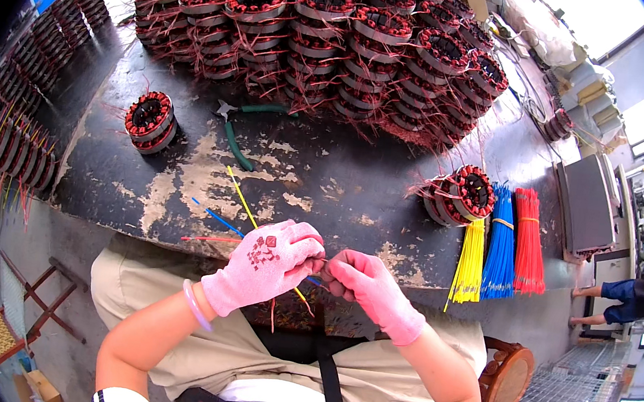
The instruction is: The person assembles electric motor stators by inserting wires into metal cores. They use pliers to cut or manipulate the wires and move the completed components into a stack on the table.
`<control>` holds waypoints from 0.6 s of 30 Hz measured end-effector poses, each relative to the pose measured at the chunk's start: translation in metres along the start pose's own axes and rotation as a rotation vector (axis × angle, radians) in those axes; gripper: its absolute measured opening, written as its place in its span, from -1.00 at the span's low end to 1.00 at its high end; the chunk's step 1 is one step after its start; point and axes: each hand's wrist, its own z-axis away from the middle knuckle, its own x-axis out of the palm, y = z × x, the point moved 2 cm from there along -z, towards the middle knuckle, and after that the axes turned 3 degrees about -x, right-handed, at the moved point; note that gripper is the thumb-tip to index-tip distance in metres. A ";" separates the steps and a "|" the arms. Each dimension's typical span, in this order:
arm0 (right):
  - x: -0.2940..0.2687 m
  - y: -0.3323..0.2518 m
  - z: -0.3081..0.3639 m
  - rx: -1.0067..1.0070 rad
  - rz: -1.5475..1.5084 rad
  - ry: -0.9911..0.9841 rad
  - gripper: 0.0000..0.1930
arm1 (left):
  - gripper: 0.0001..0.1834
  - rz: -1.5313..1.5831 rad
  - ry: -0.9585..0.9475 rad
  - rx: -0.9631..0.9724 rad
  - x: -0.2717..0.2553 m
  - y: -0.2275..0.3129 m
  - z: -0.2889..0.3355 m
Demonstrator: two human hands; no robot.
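Observation:
My left hand (263, 262), in a pink glove with dark red marks on its back, is closed around a few thin insulated wires. A yellow wire (241, 194), a blue wire (217, 216) and a red wire (210, 239) stick out past its far left side. Their other ends show below the fingers. Also gloved in pink, my right hand (368, 284) pinches with its fingertips against those of the left. What lies in that pinch is too small and covered to make out. Both hands are above the near table edge, over my lap.
Stacked motor stators (320, 42) with red windings fill the table's (317, 177) back. Single stators stand left (158, 140) and right (449, 203). Green-handled pliers (231, 145) lie between. At right are yellow (468, 261), blue (501, 249) and red (530, 244) wire bundles.

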 end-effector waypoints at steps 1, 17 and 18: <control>-0.004 -0.005 0.003 -0.211 0.346 0.062 -0.84 | -0.84 0.000 0.003 -0.006 0.000 0.000 0.000; 0.000 -0.015 0.004 -0.163 0.579 0.206 -0.84 | -0.87 0.020 0.000 -0.023 0.000 -0.001 -0.001; 0.002 -0.021 0.008 -0.257 0.893 0.283 -0.81 | -0.87 0.022 -0.004 -0.028 0.000 -0.002 0.000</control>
